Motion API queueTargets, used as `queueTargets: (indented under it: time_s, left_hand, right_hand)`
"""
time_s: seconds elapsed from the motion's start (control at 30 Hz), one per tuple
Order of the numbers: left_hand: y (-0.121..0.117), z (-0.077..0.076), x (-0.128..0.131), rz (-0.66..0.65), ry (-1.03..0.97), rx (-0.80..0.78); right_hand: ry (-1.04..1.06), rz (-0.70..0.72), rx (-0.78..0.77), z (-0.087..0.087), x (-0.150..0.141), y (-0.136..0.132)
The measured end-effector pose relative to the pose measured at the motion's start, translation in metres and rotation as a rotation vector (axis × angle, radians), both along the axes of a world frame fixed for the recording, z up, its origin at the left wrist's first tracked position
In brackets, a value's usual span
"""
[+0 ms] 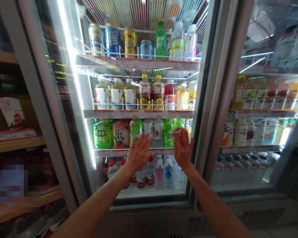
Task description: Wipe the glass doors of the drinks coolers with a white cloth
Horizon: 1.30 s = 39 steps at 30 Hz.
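Observation:
My left hand [139, 152] is stretched out with its fingers spread, in front of the third shelf of a lit drinks fridge. Nothing is in it. It seems to rest on or near the glass door [169, 132], though contact is hard to make out. To its right, my right hand [182, 150] is raised with its fingers pressed on a crumpled pale cloth [179, 131]. Behind the hands stand a green drink carton [103, 135], a reddish carton [121, 135] and a clear container [157, 132] with a figure on it.
Cans and bottles line the top shelf [139, 62]; bottled teas and juices fill the second shelf [139, 114]. Red-capped bottles [150, 172] stand at the bottom. A metal door frame [220, 99] separates a second fridge on the right. Wooden shelves [17, 145] stand left.

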State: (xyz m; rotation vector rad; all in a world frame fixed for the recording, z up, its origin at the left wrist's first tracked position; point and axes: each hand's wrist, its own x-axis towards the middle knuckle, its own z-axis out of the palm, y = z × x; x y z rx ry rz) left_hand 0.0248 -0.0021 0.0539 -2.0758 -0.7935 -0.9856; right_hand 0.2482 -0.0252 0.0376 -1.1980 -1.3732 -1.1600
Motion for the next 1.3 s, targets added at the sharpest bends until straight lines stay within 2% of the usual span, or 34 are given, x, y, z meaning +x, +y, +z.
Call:
queueTargets:
  time_s: [0.07,0.13,0.23,0.3,0.33,0.4,0.47,0.5,0.53,0.6,0.67,0.7,0.83,0.9,1.0,1.03,1.1,1.2,1.27,1.3]
  left_hand:
    - [0.000,0.007,-0.001,0.003,-0.017,0.004]
    - [0.000,0.014,-0.001,-0.001,-0.029,0.011]
    - [0.002,0.024,-0.001,-0.023,-0.025,0.044]
    - [0.005,0.032,-0.005,-0.035,-0.004,0.065]
    - [0.008,0.037,-0.008,-0.038,0.002,0.079]
    - [0.012,0.050,-0.015,-0.036,0.002,0.107]
    - [0.016,0.068,-0.022,-0.030,-0.002,0.137]
    - [0.017,0.078,-0.024,-0.024,-0.005,0.147]
    - [0.018,0.088,-0.025,-0.015,-0.008,0.152]
    - [0.017,0.104,-0.024,0.009,-0.022,0.160]
    - [0.014,0.112,-0.020,0.031,-0.024,0.159]
    - [0.013,0.112,-0.017,0.037,-0.018,0.157]
    - [0.011,0.097,-0.004,0.056,-0.061,0.158]
    - [0.012,0.089,0.000,0.057,-0.108,0.159]
    - [0.014,0.085,0.001,0.044,-0.133,0.150]
    - [0.015,0.086,0.000,0.038,-0.129,0.145]
    - [0.015,0.087,-0.002,0.024,-0.110,0.140]
    - [0.015,0.088,-0.004,0.013,-0.096,0.139]
    - [0.014,0.088,-0.003,0.013,-0.100,0.137]
    - [0.013,0.089,-0.003,0.015,-0.103,0.135]
  right_hand:
    - [0.212,-0.032,0.109,0.019,0.005,0.004]
    - [0.271,-0.022,0.145,0.033,0.000,0.007]
    - [0.023,0.035,0.021,0.037,-0.015,0.006]
    - [-0.101,0.042,-0.034,0.039,-0.014,0.006]
    - [-0.080,0.024,-0.015,0.043,-0.010,0.006]
    - [0.089,-0.020,0.093,0.054,0.001,0.009]
    - [0.252,-0.038,0.182,0.067,0.005,0.012]
    - [0.270,-0.031,0.187,0.071,0.003,0.013]
    - [0.229,-0.013,0.166,0.074,-0.001,0.013]
    - [0.015,0.039,0.063,0.076,-0.011,0.011]
    - [-0.148,0.076,-0.001,0.079,-0.015,0.010]
    - [-0.132,0.076,0.018,0.082,-0.013,0.010]
    - [0.278,0.009,0.248,0.100,-0.004,0.013]
    - [0.235,0.026,0.229,0.099,-0.011,0.013]
    - [-0.131,0.094,0.017,0.091,-0.023,0.009]
    - [-0.196,0.100,-0.023,0.091,-0.022,0.009]
    - [-0.108,0.065,0.022,0.098,-0.010,0.009]
    - [0.244,-0.008,0.227,0.115,0.007,0.015]
    - [0.281,-0.001,0.243,0.118,0.000,0.018]
    - [0.217,0.019,0.203,0.115,-0.010,0.018]
